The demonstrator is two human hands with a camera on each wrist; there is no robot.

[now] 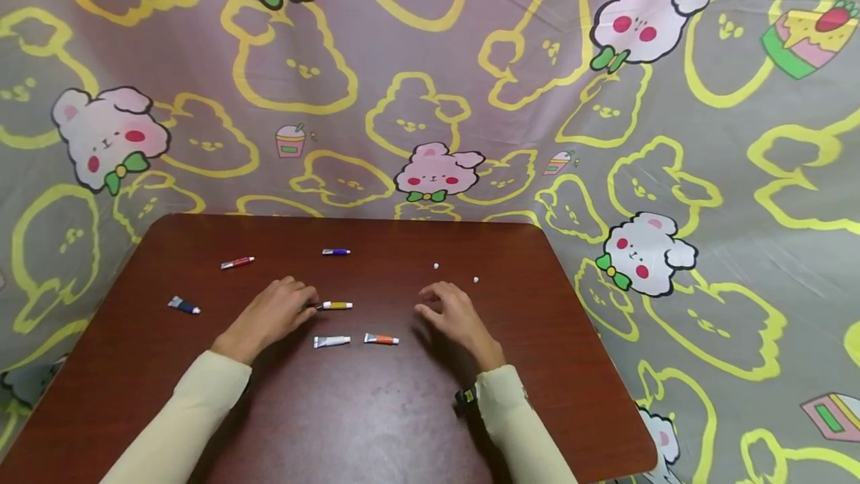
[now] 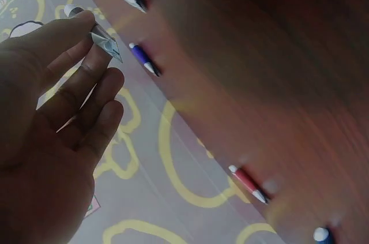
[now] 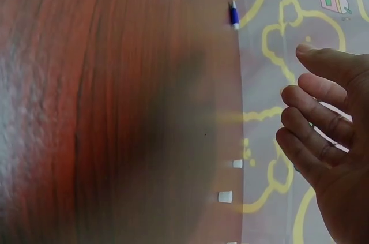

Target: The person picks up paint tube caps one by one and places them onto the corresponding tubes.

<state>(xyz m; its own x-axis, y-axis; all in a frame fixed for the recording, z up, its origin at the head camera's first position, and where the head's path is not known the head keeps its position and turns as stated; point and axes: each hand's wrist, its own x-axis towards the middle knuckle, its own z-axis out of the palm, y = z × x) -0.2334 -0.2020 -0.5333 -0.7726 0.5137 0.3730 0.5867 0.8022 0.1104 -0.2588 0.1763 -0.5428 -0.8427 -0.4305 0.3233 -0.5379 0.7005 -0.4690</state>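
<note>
Between thumb and fingertips my left hand (image 1: 278, 312) pinches a small paint tube (image 2: 102, 39); its silver crimped end and white cap show, while the hand hides most of its body. Just right of those fingers, a yellow tube (image 1: 338, 305) lies on the table. Closer to me are a white tube (image 1: 332, 341) and an orange tube (image 1: 381, 339). My right hand (image 1: 459, 314), holding nothing, hovers over the right half of the table with relaxed fingers, also seen in the right wrist view. Beyond it sit small white caps (image 1: 436, 266).
On the brown table (image 1: 376, 424), a purple-blue tube (image 1: 337, 252) lies toward the back, a red tube (image 1: 238, 263) at back left and a dark blue tube (image 1: 184, 305) at left. A patterned cloth (image 1: 430, 110) hangs behind the table and along its sides.
</note>
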